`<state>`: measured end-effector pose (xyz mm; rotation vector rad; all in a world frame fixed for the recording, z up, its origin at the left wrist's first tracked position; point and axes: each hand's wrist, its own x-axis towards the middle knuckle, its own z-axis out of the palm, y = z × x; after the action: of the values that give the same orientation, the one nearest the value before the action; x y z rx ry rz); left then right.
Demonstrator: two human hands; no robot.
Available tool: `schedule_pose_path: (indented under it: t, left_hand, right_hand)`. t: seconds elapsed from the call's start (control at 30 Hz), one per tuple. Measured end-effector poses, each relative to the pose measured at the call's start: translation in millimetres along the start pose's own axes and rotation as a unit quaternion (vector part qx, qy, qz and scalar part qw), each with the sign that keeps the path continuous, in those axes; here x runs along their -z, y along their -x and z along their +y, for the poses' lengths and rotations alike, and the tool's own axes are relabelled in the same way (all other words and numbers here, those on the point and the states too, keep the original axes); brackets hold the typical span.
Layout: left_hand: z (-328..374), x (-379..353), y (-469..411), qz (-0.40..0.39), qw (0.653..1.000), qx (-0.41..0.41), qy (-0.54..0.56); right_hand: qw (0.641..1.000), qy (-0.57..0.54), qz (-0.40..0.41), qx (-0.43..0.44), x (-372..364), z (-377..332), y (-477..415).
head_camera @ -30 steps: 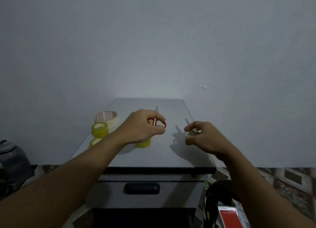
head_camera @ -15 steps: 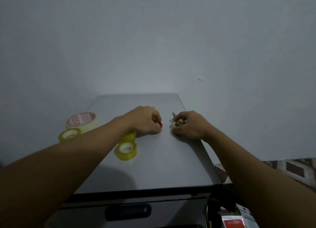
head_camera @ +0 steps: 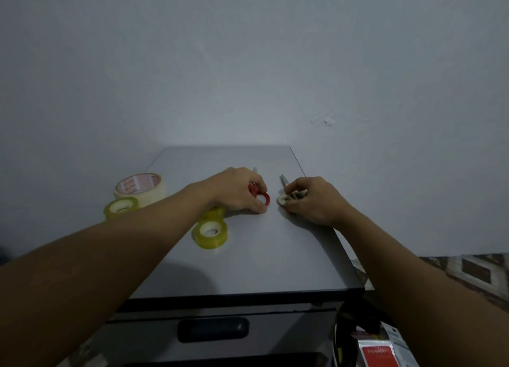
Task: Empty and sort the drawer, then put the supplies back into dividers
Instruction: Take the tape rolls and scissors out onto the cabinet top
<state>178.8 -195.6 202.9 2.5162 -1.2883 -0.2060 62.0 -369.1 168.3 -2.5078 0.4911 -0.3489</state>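
On the grey cabinet top (head_camera: 264,259) my left hand (head_camera: 237,190) rests closed over red-handled scissors (head_camera: 261,197), whose blade tip pokes out behind the knuckles. My right hand (head_camera: 311,198) is closed over white-handled scissors (head_camera: 285,198), blade pointing away toward the wall. Both scissors lie flat on the top, a hand's width apart. A yellow tape roll (head_camera: 210,233) lies just in front of my left wrist, with another yellow roll (head_camera: 214,214) partly hidden under the wrist.
A large clear tape roll with red print (head_camera: 140,187) and a small yellow roll (head_camera: 121,207) sit at the left edge. The drawer front with a dark handle (head_camera: 213,329) is shut below. A black bag with a red packet (head_camera: 377,350) stands at the lower right.
Both hands came down from above the top and set the two scissors on the surface. The view moved closer and tilted downward over the cabinet.
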Motion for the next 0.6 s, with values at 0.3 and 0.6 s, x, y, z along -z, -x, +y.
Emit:
schedule_pose_path:
  t: [0.3, 0.6]
  left_hand:
    - [5.2, 20.1, 31.3, 0.071, 0.997, 0.001, 0.033]
    - [2.1, 39.9, 131.1, 0.131, 0.987, -0.009, 0.09]
  right_hand:
    - [0.999, -0.02, 0.033, 0.001, 9.2, -13.5, 23.0]
    - [0.994, -0.075, 0.058, 0.054, 27.3, -50.9, 97.1]
